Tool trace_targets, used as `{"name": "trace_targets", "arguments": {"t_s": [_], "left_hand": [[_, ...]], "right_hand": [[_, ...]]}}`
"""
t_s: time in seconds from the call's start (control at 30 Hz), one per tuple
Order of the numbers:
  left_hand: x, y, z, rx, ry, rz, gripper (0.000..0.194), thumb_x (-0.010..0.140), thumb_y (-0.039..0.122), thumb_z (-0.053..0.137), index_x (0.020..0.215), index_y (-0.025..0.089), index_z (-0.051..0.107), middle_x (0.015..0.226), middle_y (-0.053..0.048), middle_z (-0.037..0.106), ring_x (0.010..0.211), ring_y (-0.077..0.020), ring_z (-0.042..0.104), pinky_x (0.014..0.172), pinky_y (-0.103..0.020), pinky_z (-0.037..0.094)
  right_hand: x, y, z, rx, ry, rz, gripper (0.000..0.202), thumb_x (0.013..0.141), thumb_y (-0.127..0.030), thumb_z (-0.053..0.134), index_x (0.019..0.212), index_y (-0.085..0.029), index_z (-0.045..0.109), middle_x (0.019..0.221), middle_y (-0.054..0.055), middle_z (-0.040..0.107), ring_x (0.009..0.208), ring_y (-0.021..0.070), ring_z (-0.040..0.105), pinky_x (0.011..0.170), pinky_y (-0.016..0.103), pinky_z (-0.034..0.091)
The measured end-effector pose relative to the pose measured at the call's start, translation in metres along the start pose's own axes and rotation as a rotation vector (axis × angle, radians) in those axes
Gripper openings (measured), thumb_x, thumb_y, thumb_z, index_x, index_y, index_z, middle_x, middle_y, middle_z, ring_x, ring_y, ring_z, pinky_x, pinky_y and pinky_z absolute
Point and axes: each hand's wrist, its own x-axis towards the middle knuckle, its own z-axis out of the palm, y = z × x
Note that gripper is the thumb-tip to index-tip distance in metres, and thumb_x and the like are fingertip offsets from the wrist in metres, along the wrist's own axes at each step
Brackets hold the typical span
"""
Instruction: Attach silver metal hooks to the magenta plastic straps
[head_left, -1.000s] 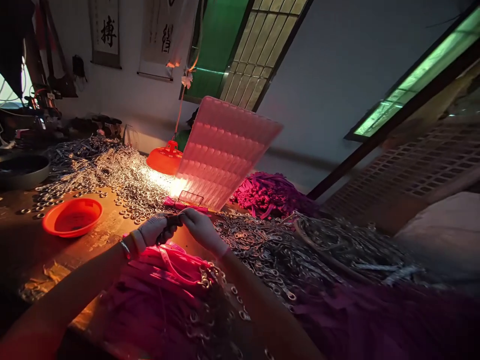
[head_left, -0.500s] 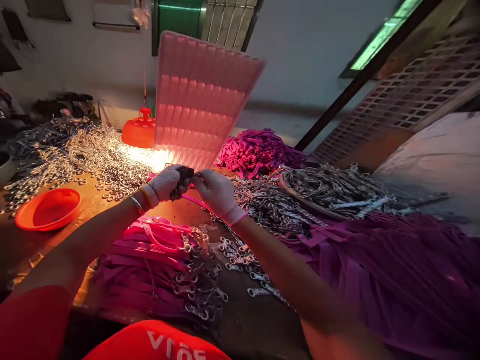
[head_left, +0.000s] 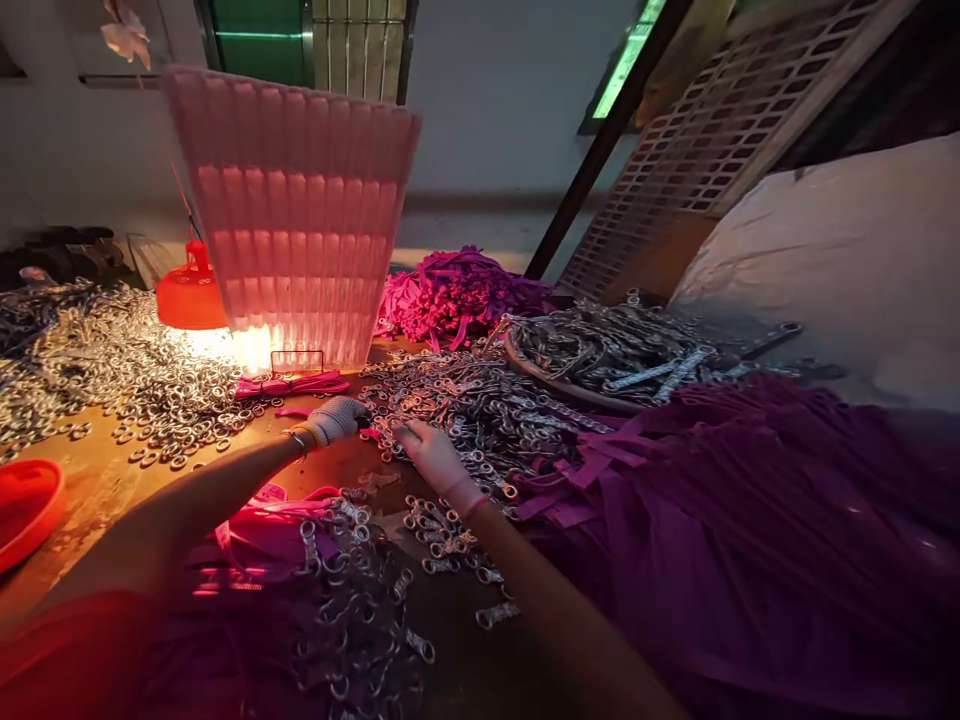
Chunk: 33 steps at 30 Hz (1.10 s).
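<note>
My left hand [head_left: 335, 420], in a white glove, is closed around a dark item with a bit of pink strap at its fingertips. My right hand [head_left: 433, 458], also gloved, has its fingers at the near edge of the pile of silver ringed pieces [head_left: 465, 400]; what its fingertips hold, if anything, is too small to tell. In front of my wrists lies a heap of pink and purple straps [head_left: 247, 580] with silver ends [head_left: 360, 600]. Loose silver pieces [head_left: 442, 535] lie below my right hand. Behind my left hand is a small pink bundle [head_left: 292, 384].
A ribbed translucent panel [head_left: 300, 210] stands beside a red lamp [head_left: 191, 295]. Silver rings [head_left: 172, 410] and a red bowl [head_left: 30, 510] are at left. Purple straps [head_left: 712, 520] and a full basket [head_left: 570, 388] are at right; magenta straps [head_left: 461, 295] lie behind.
The view has swung right. My hands, together before the panel earlier, are now lower on the table and a little apart, with my right hand at the silver pile.
</note>
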Motion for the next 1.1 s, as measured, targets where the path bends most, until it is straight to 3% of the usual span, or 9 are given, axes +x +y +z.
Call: {"name": "trace_targets", "arguments": {"t_s": [0.13, 0.23, 0.3, 0.37, 0.47, 0.6, 0.8, 0.93, 1.1], "left_hand": [[0.012, -0.022, 0.021, 0.114, -0.028, -0.026, 0.022, 0.093, 0.035, 0.061, 0.101, 0.015, 0.064, 0.1, -0.006, 0.065, 0.085, -0.0159, 0.062, 0.076, -0.033, 0.053], [0.012, -0.033, 0.024, 0.146, -0.021, -0.034, 0.014, 0.083, 0.026, 0.071, 0.088, 0.014, 0.066, 0.089, -0.007, 0.064, 0.084, -0.0185, 0.062, 0.071, -0.029, 0.049], [0.007, -0.036, 0.017, 0.14, -0.005, -0.035, 0.011, 0.076, 0.02, 0.075, 0.077, 0.015, 0.065, 0.08, -0.007, 0.061, 0.08, -0.0184, 0.061, 0.064, -0.024, 0.044], [-0.004, -0.036, 0.002, 0.111, 0.007, -0.045, 0.012, 0.075, 0.021, 0.075, 0.073, 0.016, 0.064, 0.072, -0.005, 0.059, 0.069, -0.0158, 0.059, 0.056, -0.022, 0.04], [-0.035, -0.033, -0.022, 0.033, -0.007, -0.103, 0.022, 0.083, 0.039, 0.066, 0.084, 0.017, 0.066, 0.056, 0.0, 0.053, 0.046, -0.011, 0.047, 0.044, -0.021, 0.032], [-0.091, -0.024, -0.039, -0.102, -0.023, -0.18, 0.037, 0.089, 0.05, 0.049, 0.095, 0.017, 0.064, 0.05, 0.004, 0.047, 0.034, -0.0079, 0.034, 0.036, -0.021, 0.029], [-0.14, -0.005, -0.031, -0.179, 0.052, -0.185, 0.026, 0.087, 0.038, 0.05, 0.096, 0.017, 0.062, 0.051, 0.005, 0.049, 0.035, -0.0077, 0.037, 0.034, -0.018, 0.03], [-0.146, -0.001, -0.026, -0.058, 0.061, -0.104, 0.019, 0.087, 0.029, 0.05, 0.079, 0.016, 0.061, 0.047, 0.003, 0.048, 0.036, -0.0091, 0.041, 0.036, -0.02, 0.029], [-0.145, -0.008, -0.021, 0.004, 0.133, 0.024, 0.008, 0.074, 0.014, 0.063, 0.067, 0.016, 0.06, 0.067, -0.002, 0.062, 0.057, -0.0101, 0.052, 0.048, -0.018, 0.035]], "right_hand": [[-0.009, 0.012, 0.018, 0.088, -0.008, -0.001, 0.034, 0.092, -0.04, 0.045, 0.089, -0.019, 0.071, 0.075, 0.003, 0.07, 0.073, 0.019, 0.061, 0.066, 0.027, 0.046], [-0.013, 0.011, 0.026, 0.106, -0.014, -0.004, 0.035, 0.094, -0.039, 0.041, 0.093, -0.019, 0.07, 0.065, 0.0, 0.065, 0.06, 0.0173, 0.058, 0.058, 0.026, 0.046], [-0.015, 0.006, 0.027, 0.095, 0.001, -0.021, 0.033, 0.095, -0.035, 0.04, 0.098, -0.02, 0.069, 0.067, 0.0, 0.066, 0.062, 0.0179, 0.06, 0.061, 0.026, 0.048], [-0.015, -0.004, 0.026, 0.077, 0.017, -0.063, 0.03, 0.095, -0.03, 0.041, 0.103, -0.021, 0.068, 0.084, 0.003, 0.072, 0.078, 0.0192, 0.065, 0.073, 0.028, 0.05], [-0.015, -0.025, 0.027, 0.032, 0.009, -0.142, 0.027, 0.095, -0.023, 0.043, 0.109, -0.021, 0.066, 0.106, 0.006, 0.073, 0.097, 0.0191, 0.066, 0.086, 0.028, 0.049], [-0.02, -0.061, 0.033, -0.103, -0.046, -0.225, 0.028, 0.092, -0.015, 0.048, 0.113, -0.021, 0.066, 0.105, 0.007, 0.073, 0.097, 0.02, 0.066, 0.088, 0.028, 0.045], [-0.035, -0.104, 0.038, -0.357, -0.122, -0.279, 0.024, 0.095, -0.016, 0.045, 0.106, -0.017, 0.066, 0.092, 0.012, 0.072, 0.082, 0.0219, 0.065, 0.073, 0.029, 0.041], [-0.044, -0.116, 0.039, -0.472, -0.129, -0.286, 0.028, 0.095, -0.014, 0.04, 0.111, -0.015, 0.064, 0.093, 0.015, 0.069, 0.084, 0.0238, 0.063, 0.074, 0.032, 0.039], [-0.047, -0.122, 0.045, -0.519, -0.146, -0.259, 0.03, 0.099, -0.018, 0.036, 0.115, -0.014, 0.061, 0.097, 0.016, 0.069, 0.088, 0.0257, 0.064, 0.075, 0.033, 0.04]]}}
